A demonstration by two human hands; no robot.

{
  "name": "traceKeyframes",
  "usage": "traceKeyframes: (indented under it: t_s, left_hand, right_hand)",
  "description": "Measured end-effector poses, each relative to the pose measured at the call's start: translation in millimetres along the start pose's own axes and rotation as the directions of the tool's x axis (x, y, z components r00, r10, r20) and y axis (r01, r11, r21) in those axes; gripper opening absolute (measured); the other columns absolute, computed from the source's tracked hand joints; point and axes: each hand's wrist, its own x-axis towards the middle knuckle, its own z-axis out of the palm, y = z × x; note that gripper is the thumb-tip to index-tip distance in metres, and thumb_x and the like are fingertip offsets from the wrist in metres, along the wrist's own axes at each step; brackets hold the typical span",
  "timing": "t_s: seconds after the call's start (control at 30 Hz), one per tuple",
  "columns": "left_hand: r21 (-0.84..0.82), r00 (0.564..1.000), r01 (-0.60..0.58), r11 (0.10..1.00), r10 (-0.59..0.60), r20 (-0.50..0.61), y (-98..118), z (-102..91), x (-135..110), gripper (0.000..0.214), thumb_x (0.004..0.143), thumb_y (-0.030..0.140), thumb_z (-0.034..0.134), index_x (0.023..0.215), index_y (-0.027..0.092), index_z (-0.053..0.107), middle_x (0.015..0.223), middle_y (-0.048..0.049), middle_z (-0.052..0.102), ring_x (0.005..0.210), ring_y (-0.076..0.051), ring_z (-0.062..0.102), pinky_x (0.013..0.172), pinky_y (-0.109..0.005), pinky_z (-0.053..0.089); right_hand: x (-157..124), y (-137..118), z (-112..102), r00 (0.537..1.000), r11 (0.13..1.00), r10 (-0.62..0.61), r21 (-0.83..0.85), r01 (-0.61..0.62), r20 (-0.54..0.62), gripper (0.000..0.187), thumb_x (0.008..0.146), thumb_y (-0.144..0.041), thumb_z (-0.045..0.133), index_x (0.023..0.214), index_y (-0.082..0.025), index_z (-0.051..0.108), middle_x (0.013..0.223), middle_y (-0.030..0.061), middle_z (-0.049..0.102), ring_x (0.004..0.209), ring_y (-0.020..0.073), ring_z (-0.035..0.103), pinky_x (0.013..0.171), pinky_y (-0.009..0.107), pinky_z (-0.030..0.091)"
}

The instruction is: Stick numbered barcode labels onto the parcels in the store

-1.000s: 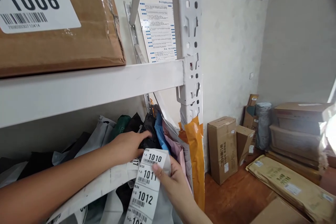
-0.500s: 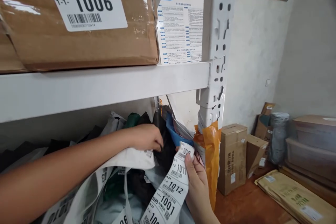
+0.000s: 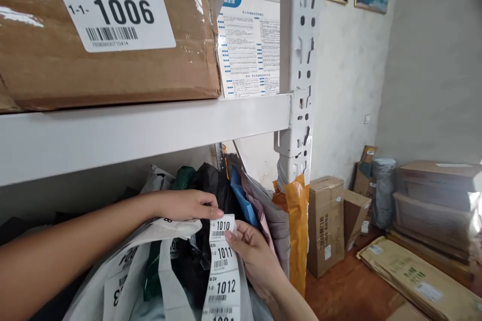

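Note:
My right hand (image 3: 253, 256) grips a strip of white barcode labels (image 3: 223, 266) that read 1010, 1011 and 1012, its thumb on the 1011 label. The fingers of my left hand (image 3: 188, 204) pinch the top edge of the 1010 label. Both hands are in front of a row of soft mailer bags (image 3: 211, 195) in black, green, blue, pink and grey, packed upright on the lower shelf. A white bag (image 3: 150, 241) with printed numbers lies under my left wrist.
A white metal shelf beam (image 3: 143, 130) carries a cardboard box (image 3: 113, 60) labelled 1006. A perforated upright post (image 3: 299, 70) stands to the right, an orange bag (image 3: 297, 230) hanging beside it. Cardboard boxes (image 3: 326, 223) and flat packages (image 3: 417, 276) sit on the wooden floor by the wall.
My right hand has lifted the label strip back up and straightened it. My left hand has left the bags and closed on the top label.

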Motion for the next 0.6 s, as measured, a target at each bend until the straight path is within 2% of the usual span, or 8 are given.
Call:
traceKeyframes:
  t_s: [0.1, 0.2, 0.37, 0.5, 0.53, 0.6]
  left_hand:
    - [0.006, 0.998, 0.065, 0.998, -0.065, 0.027, 0, 12.6, 5, 0.026, 0.081, 0.045, 0.051, 0.076, 0.02, 0.049, 0.055, 0.0071, 0.039, 0.049, -0.009, 0.033, 0.046, -0.021, 0.026]
    - [0.058, 0.994, 0.106, 0.993, -0.106, -0.006, 0, 22.9, 8, 0.029, 0.083, 0.043, 0.046, 0.067, 0.02, 0.043, 0.051, 0.007, 0.034, 0.046, -0.009, 0.031, 0.043, -0.021, 0.025]
    - [0.225, 0.981, 0.177, 0.958, -0.152, -0.124, 1, 32.4, 13, 0.023, 0.082, 0.041, 0.046, 0.072, 0.019, 0.048, 0.061, 0.0039, 0.045, 0.055, -0.011, 0.041, 0.048, -0.022, 0.027]
    - [0.381, 0.983, 0.177, 0.907, -0.142, -0.119, 10, 41.1, 13, 0.028, 0.086, 0.04, 0.038, 0.082, 0.02, 0.057, 0.072, -0.0009, 0.057, 0.064, -0.014, 0.049, 0.052, -0.023, 0.029]
    - [0.408, 0.981, 0.186, 0.894, -0.148, -0.122, 13, 43.9, 13, 0.029, 0.087, 0.039, 0.037, 0.085, 0.02, 0.058, 0.075, -0.0021, 0.06, 0.066, -0.016, 0.052, 0.052, -0.024, 0.029]
    - [0.465, 0.974, 0.22, 0.857, -0.167, -0.153, 16, 49.5, 13, 0.029, 0.087, 0.037, 0.036, 0.09, 0.021, 0.06, 0.081, -0.0049, 0.065, 0.07, -0.018, 0.057, 0.052, -0.025, 0.031]
  right_hand:
    - [3, 2, 3, 0.993, 0.996, -0.01, -0.09, -0.001, -0.115, 0.048, 0.055, -0.057, 0.078, 0.066, -0.015, 0.057, 0.053, -0.0059, 0.051, 0.047, 0.006, 0.038, 0.051, 0.021, 0.029]
    - [5, 7, 3, 0.972, 0.983, -0.058, -0.184, 0.016, -0.228, 0.054, 0.055, -0.064, 0.073, 0.054, -0.018, 0.045, 0.047, -0.0091, 0.037, 0.046, 0.0047, 0.027, 0.047, 0.021, 0.019]
    - [7, 13, -2, 0.989, 0.982, 0.007, -0.184, -0.035, -0.151, 0.052, 0.049, -0.06, 0.078, 0.066, -0.016, 0.056, 0.051, -0.0059, 0.049, 0.048, 0.0075, 0.041, 0.049, 0.021, 0.028]
    - [5, 15, -5, 0.952, 0.994, 0.031, -0.091, -0.062, -0.305, 0.057, 0.048, -0.064, 0.076, 0.052, -0.019, 0.042, 0.043, -0.0094, 0.04, 0.041, 0.0043, 0.031, 0.044, 0.02, 0.022]
    - [3, 15, -6, 0.948, 0.995, 0.051, -0.062, -0.074, -0.314, 0.056, 0.049, -0.062, 0.077, 0.052, -0.019, 0.041, 0.042, -0.0097, 0.039, 0.04, 0.0043, 0.031, 0.044, 0.02, 0.023]
    - [-2, 15, -9, 0.959, 0.994, 0.096, -0.032, -0.108, -0.268, 0.05, 0.048, -0.054, 0.082, 0.056, -0.018, 0.049, 0.045, -0.0075, 0.048, 0.042, 0.0061, 0.041, 0.046, 0.02, 0.03]
